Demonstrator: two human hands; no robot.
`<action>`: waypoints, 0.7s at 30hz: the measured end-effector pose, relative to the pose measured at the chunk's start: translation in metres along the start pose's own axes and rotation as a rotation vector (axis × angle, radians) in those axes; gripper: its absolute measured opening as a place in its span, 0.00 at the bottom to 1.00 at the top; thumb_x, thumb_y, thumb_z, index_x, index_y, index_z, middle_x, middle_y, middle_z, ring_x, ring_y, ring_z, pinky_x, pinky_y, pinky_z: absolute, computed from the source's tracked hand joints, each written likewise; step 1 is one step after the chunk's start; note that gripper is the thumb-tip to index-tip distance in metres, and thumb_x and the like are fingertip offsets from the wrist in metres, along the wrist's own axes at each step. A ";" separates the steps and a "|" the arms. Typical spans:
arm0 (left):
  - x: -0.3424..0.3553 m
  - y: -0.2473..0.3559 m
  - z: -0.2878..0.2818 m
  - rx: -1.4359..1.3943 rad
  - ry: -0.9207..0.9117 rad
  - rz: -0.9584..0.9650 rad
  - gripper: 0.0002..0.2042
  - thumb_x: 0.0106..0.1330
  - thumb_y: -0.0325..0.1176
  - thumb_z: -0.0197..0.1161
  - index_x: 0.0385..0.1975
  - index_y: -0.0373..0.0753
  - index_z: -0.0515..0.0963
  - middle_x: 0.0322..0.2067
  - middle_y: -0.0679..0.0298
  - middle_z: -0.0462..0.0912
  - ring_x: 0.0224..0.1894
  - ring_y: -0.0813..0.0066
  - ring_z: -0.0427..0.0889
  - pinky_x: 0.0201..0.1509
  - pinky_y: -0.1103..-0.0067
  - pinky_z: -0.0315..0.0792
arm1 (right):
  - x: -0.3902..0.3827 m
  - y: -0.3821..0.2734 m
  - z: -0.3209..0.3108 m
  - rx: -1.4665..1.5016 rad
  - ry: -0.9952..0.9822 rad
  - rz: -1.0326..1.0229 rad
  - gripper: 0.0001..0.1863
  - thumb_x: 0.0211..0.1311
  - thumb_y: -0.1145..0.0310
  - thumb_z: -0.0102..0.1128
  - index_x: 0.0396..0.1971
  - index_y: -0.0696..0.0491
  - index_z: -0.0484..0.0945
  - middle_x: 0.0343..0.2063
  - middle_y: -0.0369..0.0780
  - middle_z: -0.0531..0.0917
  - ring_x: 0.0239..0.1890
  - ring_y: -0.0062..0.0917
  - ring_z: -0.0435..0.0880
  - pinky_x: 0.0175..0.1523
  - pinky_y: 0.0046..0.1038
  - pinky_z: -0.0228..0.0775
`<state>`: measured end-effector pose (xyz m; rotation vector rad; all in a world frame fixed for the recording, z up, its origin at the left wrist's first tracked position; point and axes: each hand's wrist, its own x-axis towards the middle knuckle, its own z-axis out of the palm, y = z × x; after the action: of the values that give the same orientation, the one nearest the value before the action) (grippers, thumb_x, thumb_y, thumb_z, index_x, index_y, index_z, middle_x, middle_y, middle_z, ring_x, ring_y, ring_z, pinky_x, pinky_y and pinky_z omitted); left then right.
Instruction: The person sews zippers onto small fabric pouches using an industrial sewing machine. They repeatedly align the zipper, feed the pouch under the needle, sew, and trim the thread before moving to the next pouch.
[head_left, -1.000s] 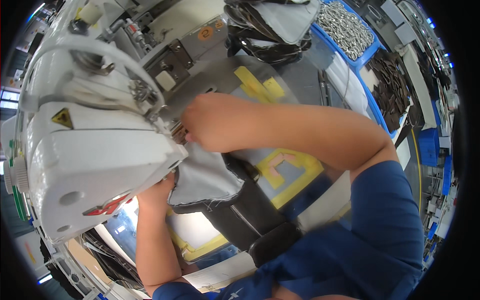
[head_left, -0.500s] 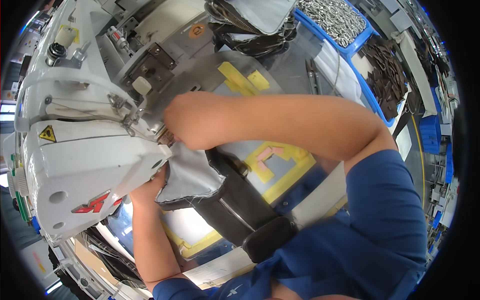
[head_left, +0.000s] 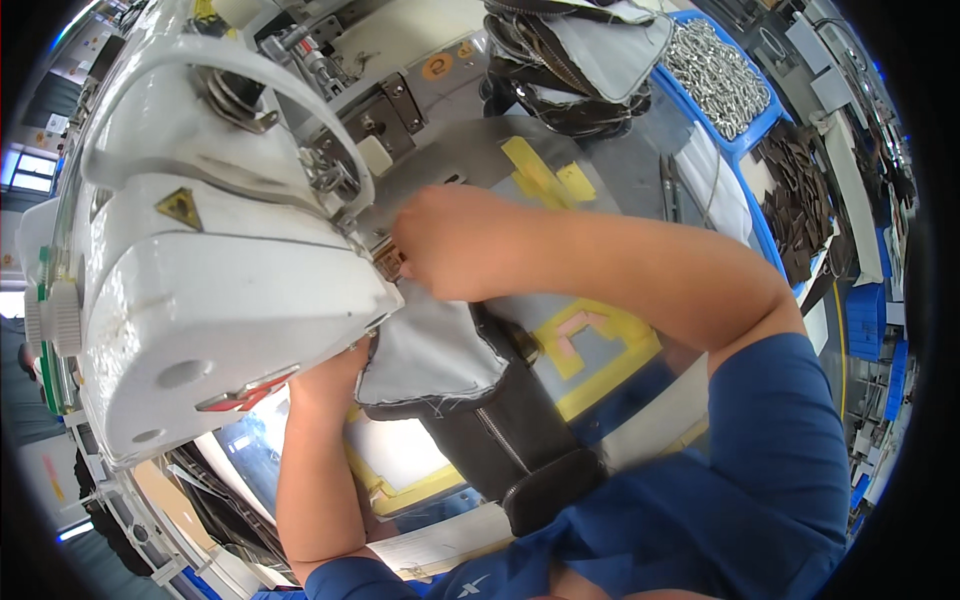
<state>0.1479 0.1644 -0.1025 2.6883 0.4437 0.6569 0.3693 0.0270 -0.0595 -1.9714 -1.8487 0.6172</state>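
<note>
A black bag (head_left: pixel 500 425) with a zipper and pale grey lining (head_left: pixel 432 350) lies under the head of a white sewing machine (head_left: pixel 230 300), its near end against my body. My right hand (head_left: pixel 455 245) is closed beside the machine's needle area, its curled fingers at the top of the lining; the fingertips are mostly hidden. My left hand (head_left: pixel 338 375) reaches in from below at the lining's left edge. The machine head covers its fingers, so their grip does not show.
Yellow tape strips (head_left: pixel 540 172) mark the worktop. More black bags (head_left: pixel 570 60) are stacked at the back. Blue trays on the right hold metal hardware (head_left: pixel 715 75) and dark brown strips (head_left: pixel 790 195). Tweezers (head_left: pixel 670 187) lie near them.
The whole view has shifted, so machine, bag and hands appear farther right. Both hands keep their places at the bag beside the needle area.
</note>
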 end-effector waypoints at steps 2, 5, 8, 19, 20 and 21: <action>0.000 0.003 -0.002 -0.032 0.007 0.013 0.10 0.58 0.31 0.81 0.37 0.36 0.90 0.34 0.58 0.93 0.37 0.62 0.93 0.43 0.69 0.84 | -0.003 -0.001 -0.008 0.027 -0.042 0.058 0.18 0.68 0.62 0.68 0.33 0.65 0.86 0.36 0.55 0.88 0.45 0.55 0.88 0.52 0.50 0.80; 0.001 0.005 -0.001 -0.029 0.049 0.063 0.10 0.57 0.31 0.81 0.36 0.36 0.90 0.33 0.58 0.93 0.35 0.62 0.93 0.41 0.69 0.84 | -0.005 -0.001 -0.014 0.032 -0.080 0.099 0.18 0.68 0.62 0.67 0.33 0.65 0.86 0.36 0.55 0.88 0.45 0.55 0.88 0.52 0.50 0.79; 0.000 0.003 -0.001 0.015 0.043 0.085 0.10 0.57 0.31 0.82 0.36 0.37 0.90 0.32 0.59 0.93 0.34 0.63 0.92 0.40 0.69 0.84 | -0.007 0.001 -0.014 0.031 -0.070 0.075 0.17 0.68 0.62 0.67 0.33 0.65 0.86 0.35 0.56 0.88 0.44 0.55 0.88 0.51 0.50 0.79; -0.001 0.006 -0.004 0.033 -0.035 0.046 0.11 0.58 0.30 0.81 0.39 0.36 0.91 0.34 0.59 0.93 0.35 0.65 0.92 0.42 0.71 0.84 | -0.007 0.001 -0.016 -0.006 -0.064 0.050 0.16 0.67 0.63 0.65 0.32 0.64 0.86 0.30 0.55 0.87 0.41 0.55 0.88 0.49 0.50 0.79; -0.002 0.005 -0.003 0.049 -0.053 0.039 0.11 0.58 0.29 0.81 0.39 0.35 0.91 0.35 0.59 0.93 0.36 0.65 0.92 0.43 0.71 0.84 | -0.008 0.002 -0.015 -0.004 -0.058 0.051 0.16 0.67 0.63 0.65 0.31 0.64 0.86 0.30 0.55 0.87 0.40 0.55 0.88 0.49 0.50 0.79; -0.001 0.006 -0.003 0.028 -0.059 0.026 0.11 0.59 0.29 0.81 0.39 0.35 0.91 0.35 0.59 0.93 0.36 0.65 0.92 0.43 0.71 0.83 | -0.008 0.003 -0.014 -0.001 -0.052 0.054 0.16 0.67 0.63 0.65 0.31 0.64 0.86 0.30 0.55 0.87 0.40 0.55 0.88 0.48 0.50 0.79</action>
<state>0.1463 0.1596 -0.0981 2.7363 0.4071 0.5813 0.3790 0.0191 -0.0492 -2.0303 -1.8317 0.6896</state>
